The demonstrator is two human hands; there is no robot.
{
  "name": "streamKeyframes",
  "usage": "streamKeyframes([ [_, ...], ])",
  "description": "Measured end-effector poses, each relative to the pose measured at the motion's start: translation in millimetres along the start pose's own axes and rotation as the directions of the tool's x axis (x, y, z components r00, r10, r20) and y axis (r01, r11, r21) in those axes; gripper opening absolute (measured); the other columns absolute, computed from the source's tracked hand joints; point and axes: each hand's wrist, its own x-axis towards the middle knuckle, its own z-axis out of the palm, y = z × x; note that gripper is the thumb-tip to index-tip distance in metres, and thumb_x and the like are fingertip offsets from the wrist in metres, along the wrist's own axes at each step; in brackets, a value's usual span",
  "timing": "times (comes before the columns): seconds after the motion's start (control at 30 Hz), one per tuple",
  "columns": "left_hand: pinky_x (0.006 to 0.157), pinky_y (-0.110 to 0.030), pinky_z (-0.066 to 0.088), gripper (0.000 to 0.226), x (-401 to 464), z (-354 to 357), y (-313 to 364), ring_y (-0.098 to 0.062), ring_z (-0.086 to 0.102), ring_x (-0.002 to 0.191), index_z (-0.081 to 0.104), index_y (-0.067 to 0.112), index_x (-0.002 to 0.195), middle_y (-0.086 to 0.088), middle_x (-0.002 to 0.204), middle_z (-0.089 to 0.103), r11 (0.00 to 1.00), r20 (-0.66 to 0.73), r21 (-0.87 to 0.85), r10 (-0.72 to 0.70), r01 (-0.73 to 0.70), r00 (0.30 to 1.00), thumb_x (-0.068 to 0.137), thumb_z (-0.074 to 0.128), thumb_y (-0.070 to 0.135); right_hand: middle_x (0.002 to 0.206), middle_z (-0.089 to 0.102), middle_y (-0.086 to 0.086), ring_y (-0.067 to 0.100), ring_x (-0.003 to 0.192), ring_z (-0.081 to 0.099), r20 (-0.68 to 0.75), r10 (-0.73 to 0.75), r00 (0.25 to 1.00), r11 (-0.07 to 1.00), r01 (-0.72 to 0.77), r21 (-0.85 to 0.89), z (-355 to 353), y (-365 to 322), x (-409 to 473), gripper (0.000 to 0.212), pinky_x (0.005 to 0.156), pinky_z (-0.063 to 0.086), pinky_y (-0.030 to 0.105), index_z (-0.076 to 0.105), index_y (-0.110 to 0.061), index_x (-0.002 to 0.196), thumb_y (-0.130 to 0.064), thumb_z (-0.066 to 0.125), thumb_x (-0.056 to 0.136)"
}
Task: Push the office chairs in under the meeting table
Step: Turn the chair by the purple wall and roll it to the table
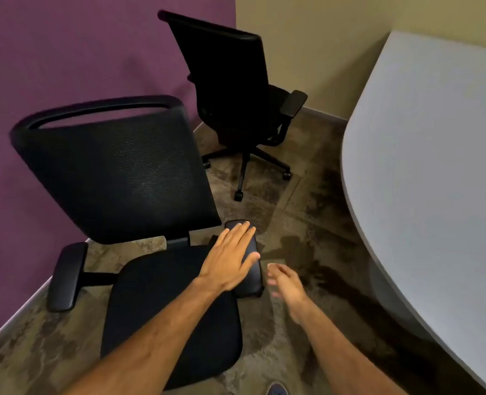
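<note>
A black mesh-backed office chair (122, 178) stands close in front of me, its back toward the purple wall and its seat facing me. My left hand (230, 255) lies flat, fingers spread, on the chair's right armrest (251, 280). My right hand (286, 283) hovers just right of that armrest, fingers loosely apart, holding nothing and slightly blurred. A second black office chair (236, 89) stands farther back in the corner, turned toward the table. The grey meeting table (435, 166) fills the right side, its curved edge apart from both chairs.
The purple wall (65, 52) runs along the left and meets a beige wall (307, 38) behind the far chair. Mottled brown carpet (307, 223) lies open between the chairs and the table. The toe of a shoe (277, 389) shows at the bottom edge.
</note>
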Motion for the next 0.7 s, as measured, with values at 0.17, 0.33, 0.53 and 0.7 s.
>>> streamKeyframes([
  [0.17,0.121,-0.028,-0.013,0.072,40.0,56.3,-36.6,-0.013,-0.002,0.156,0.017,0.019,0.162,-0.001,0.170,0.010,0.997,0.049,0.063,0.040,-0.043,0.998,0.105,0.025,0.062,0.099,0.076,-0.006,0.015,0.092,0.073,0.117,0.094,0.989,0.983,-0.110,0.144,40.1,20.8,82.2,0.027,0.082,0.058,0.037,0.069,-0.035,0.099,-0.049,0.047,0.102],
  [0.33,0.123,-0.031,-0.009,0.072,43.2,79.6,-53.5,-0.013,-0.008,0.155,0.016,0.016,0.162,-0.001,0.170,0.004,0.995,0.103,0.076,0.061,-0.069,0.993,0.105,0.029,0.058,0.102,0.078,-0.013,0.009,0.096,0.074,0.181,0.043,0.983,0.983,-0.075,0.170,46.5,46.6,101.9,0.030,0.083,0.057,0.033,0.078,-0.050,0.087,-0.062,0.052,0.095],
  [0.53,0.125,-0.037,-0.005,0.071,36.6,89.0,-52.4,-0.014,-0.018,0.153,0.008,0.016,0.162,0.000,0.170,-0.007,0.993,0.106,0.084,0.071,-0.080,0.992,0.106,0.025,0.056,0.107,0.078,-0.007,0.013,0.103,0.073,0.204,0.010,0.979,0.960,-0.067,0.272,49.3,50.4,99.6,0.033,0.084,0.057,0.032,0.080,-0.047,0.089,-0.071,0.060,0.078],
  [0.7,0.126,-0.040,-0.002,0.076,35.6,95.2,-53.5,-0.015,-0.017,0.154,0.009,0.015,0.162,-0.002,0.170,-0.005,0.994,0.079,0.064,0.084,-0.089,0.993,0.104,0.023,0.061,0.126,0.072,0.004,0.021,0.117,0.068,0.274,0.027,0.961,0.922,-0.129,0.364,47.2,48.3,96.5,0.047,0.086,0.059,0.034,0.069,-0.033,0.124,-0.060,0.061,0.087],
])
